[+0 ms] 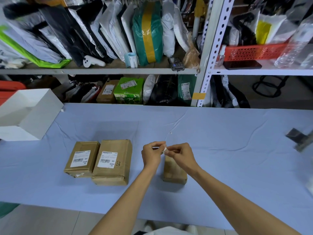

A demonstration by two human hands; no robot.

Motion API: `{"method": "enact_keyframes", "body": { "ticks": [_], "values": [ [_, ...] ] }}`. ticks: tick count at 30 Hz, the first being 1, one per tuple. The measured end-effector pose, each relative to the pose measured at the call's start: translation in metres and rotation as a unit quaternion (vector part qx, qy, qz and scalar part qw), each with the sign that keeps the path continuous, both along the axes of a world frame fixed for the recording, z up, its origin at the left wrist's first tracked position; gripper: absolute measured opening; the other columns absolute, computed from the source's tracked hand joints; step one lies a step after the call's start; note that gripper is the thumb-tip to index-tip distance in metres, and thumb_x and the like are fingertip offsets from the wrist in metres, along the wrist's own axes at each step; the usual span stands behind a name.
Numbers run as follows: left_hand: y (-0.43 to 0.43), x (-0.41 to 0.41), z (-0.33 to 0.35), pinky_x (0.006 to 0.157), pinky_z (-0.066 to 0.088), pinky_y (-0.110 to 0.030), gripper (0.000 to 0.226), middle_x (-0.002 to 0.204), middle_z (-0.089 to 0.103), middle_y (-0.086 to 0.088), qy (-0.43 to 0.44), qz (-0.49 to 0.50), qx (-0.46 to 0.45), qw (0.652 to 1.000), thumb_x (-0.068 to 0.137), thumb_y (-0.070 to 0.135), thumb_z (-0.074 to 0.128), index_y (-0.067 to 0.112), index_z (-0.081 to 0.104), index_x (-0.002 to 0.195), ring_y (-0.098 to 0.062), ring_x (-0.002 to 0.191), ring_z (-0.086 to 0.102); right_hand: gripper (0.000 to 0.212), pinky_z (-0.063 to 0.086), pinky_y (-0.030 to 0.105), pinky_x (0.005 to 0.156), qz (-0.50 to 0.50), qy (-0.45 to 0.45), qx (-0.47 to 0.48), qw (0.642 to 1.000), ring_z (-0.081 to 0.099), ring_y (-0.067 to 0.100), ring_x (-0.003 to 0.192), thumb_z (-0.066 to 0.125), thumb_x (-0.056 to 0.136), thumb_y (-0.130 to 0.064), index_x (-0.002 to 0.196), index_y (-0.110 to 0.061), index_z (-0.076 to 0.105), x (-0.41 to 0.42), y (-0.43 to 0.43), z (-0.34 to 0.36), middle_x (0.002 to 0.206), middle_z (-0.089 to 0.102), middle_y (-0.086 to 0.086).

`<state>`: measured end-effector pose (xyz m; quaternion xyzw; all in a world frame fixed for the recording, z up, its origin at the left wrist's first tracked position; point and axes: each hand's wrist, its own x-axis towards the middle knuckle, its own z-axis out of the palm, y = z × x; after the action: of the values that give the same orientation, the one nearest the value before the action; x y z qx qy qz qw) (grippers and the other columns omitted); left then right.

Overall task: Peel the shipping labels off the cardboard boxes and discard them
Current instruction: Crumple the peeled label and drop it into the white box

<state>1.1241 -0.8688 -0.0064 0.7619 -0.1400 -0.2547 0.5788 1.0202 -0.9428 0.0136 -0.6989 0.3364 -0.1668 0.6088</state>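
Note:
Three cardboard boxes lie on the light blue table. The left box [81,159] and the middle box [112,161] each carry a white shipping label with a barcode. The third box [174,172] on the right shows a bare brown top. Above its far end my left hand [152,154] and my right hand [182,156] meet, both pinching a small crumpled white label [165,150] between fingertips. Most of that label is hidden inside my fingers.
An open white bin [33,114] stands at the table's left rear. Metal shelving [205,70] packed with parcels and bags runs behind the table. A dark object [298,138] sits at the right edge. Bare blue cloth [237,150] stretches to the right.

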Motion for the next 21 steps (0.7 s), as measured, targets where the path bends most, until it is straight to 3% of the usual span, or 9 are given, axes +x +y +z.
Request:
{"method": "enact_keyframes", "body": {
  "ticks": [3, 7, 12, 16, 19, 21],
  "values": [
    [0.001, 0.002, 0.002, 0.083, 0.058, -0.031, 0.011, 0.085, 0.075, 0.002, 0.01, 0.012, -0.025, 1.0, 0.083, 0.011, 0.072, 0.018, 0.075, 0.091, -0.016, 0.083, 0.071, 0.021, 0.056, 0.026, 0.084, 0.008, -0.004, 0.0, 1.0, 0.071, 0.006, 0.086, 0.07, 0.084, -0.01, 0.076, -0.029, 0.076, 0.003, 0.0, 0.0, 0.082, 0.076, -0.008],
    [0.003, -0.002, 0.002, 0.081, 0.059, -0.032, 0.012, 0.081, 0.074, 0.001, 0.011, 0.011, -0.049, 0.999, 0.083, 0.01, 0.072, 0.022, 0.074, 0.084, -0.016, 0.081, 0.071, 0.009, 0.058, 0.044, 0.082, -0.041, -0.033, -0.008, 0.999, 0.073, 0.02, 0.076, 0.073, 0.075, -0.007, 0.076, -0.014, 0.078, 0.003, -0.003, 0.0, 0.073, 0.075, 0.003],
    [0.002, -0.001, 0.01, 0.078, 0.057, -0.024, 0.006, 0.085, 0.075, 0.003, -0.005, -0.004, -0.072, 0.997, 0.086, 0.017, 0.07, 0.021, 0.075, 0.084, -0.016, 0.084, 0.071, 0.001, 0.058, 0.044, 0.079, -0.082, -0.067, 0.008, 0.994, 0.073, 0.021, 0.073, 0.074, 0.076, -0.01, 0.075, -0.01, 0.075, 0.009, 0.002, 0.006, 0.071, 0.074, 0.007],
    [0.005, -0.001, 0.008, 0.084, 0.056, -0.029, 0.013, 0.095, 0.074, 0.004, 0.002, -0.045, -0.065, 0.997, 0.085, 0.017, 0.071, 0.022, 0.075, 0.096, -0.015, 0.093, 0.069, 0.003, 0.059, 0.047, 0.078, -0.076, -0.078, 0.035, 0.993, 0.073, 0.027, 0.074, 0.073, 0.074, -0.001, 0.076, 0.001, 0.071, 0.014, -0.006, 0.012, 0.074, 0.072, 0.018],
    [0.008, 0.001, 0.01, 0.081, 0.055, -0.024, 0.014, 0.089, 0.075, 0.006, 0.01, -0.031, -0.067, 0.997, 0.084, 0.012, 0.072, 0.025, 0.075, 0.089, -0.011, 0.088, 0.071, 0.007, 0.059, 0.049, 0.078, -0.062, -0.067, 0.038, 0.995, 0.073, 0.03, 0.073, 0.073, 0.074, 0.003, 0.077, 0.006, 0.066, 0.017, -0.008, 0.013, 0.075, 0.07, 0.023],
    [0.007, 0.001, 0.014, 0.078, 0.055, -0.022, 0.016, 0.084, 0.075, 0.006, -0.002, -0.018, -0.065, 0.998, 0.082, 0.009, 0.072, 0.025, 0.075, 0.084, -0.011, 0.084, 0.071, 0.01, 0.058, 0.05, 0.079, -0.071, -0.054, 0.032, 0.996, 0.073, 0.026, 0.072, 0.074, 0.075, -0.005, 0.077, 0.001, 0.067, 0.019, -0.005, 0.01, 0.072, 0.071, 0.015]
  ]
}}
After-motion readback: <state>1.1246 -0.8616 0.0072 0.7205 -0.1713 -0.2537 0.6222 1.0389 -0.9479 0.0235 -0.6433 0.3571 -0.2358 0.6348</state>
